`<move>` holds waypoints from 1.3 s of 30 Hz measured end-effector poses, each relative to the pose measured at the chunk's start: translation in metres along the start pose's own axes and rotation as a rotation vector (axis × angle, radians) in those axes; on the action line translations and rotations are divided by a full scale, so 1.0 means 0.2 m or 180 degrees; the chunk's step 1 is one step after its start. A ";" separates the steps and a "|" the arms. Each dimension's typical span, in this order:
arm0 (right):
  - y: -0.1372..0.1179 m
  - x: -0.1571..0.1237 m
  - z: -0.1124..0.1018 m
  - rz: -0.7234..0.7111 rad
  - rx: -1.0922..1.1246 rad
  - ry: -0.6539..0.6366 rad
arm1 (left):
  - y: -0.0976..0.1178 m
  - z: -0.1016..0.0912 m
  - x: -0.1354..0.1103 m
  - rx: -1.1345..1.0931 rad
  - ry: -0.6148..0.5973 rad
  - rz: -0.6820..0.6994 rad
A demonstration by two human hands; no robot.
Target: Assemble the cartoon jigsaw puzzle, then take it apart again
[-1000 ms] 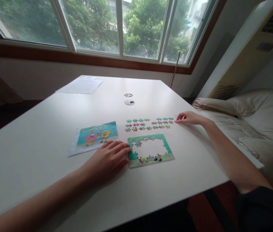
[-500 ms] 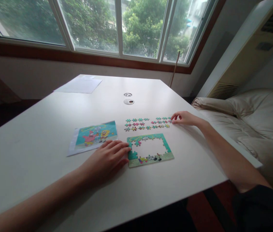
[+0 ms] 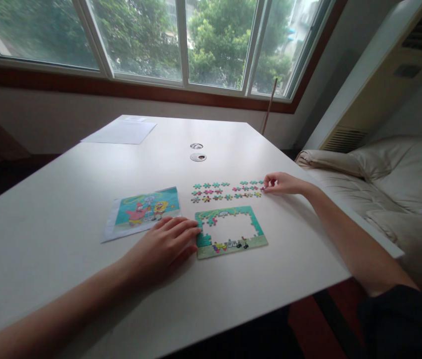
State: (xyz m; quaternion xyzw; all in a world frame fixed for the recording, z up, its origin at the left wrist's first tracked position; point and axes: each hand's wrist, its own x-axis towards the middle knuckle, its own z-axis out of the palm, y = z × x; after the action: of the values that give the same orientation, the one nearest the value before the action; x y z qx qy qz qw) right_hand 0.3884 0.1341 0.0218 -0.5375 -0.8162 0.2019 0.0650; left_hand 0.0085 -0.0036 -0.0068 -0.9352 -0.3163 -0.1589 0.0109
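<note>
A partly assembled jigsaw puzzle [image 3: 204, 253] lies flat on the white table, its border joined around a bare middle. My left hand [image 3: 171, 242] rests with its fingers stretched out, the tips at the puzzle's left edge. Behind the puzzle, loose jigsaw pieces [image 3: 218, 198] lie in rows in two groups. At the right end of these rows, my right hand [image 3: 280, 183] pinches a small puzzle piece [image 3: 263, 189] between thumb and fingertips. A picture sheet [image 3: 145, 209] with cartoon figures lies left of the puzzle, partly beneath or behind my left hand.
White paper [image 3: 121, 132] lies at the far left of the table [image 3: 65, 199]. Two round discs [image 3: 198, 157] are set in or lie on its middle. A beige sofa [image 3: 345, 174] stands along the right side, and a window [image 3: 218, 45] is beyond.
My right thumb and fingertips have closed together at the end of the middle row of pieces. My left hand stays in place beside the puzzle. The view has shifted slightly.
</note>
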 end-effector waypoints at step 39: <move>-0.61 -0.18 0.23 -0.1506 0.0091 -0.0634 | 0.01 -0.01 0.00 0.0048 -0.0007 -0.0005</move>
State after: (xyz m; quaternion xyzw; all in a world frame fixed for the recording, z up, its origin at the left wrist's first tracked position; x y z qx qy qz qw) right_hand 0.2838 0.0478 0.0328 -0.3081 -0.9186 0.2446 0.0373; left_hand 0.0098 -0.0056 -0.0054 -0.9350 -0.3182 -0.1556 0.0174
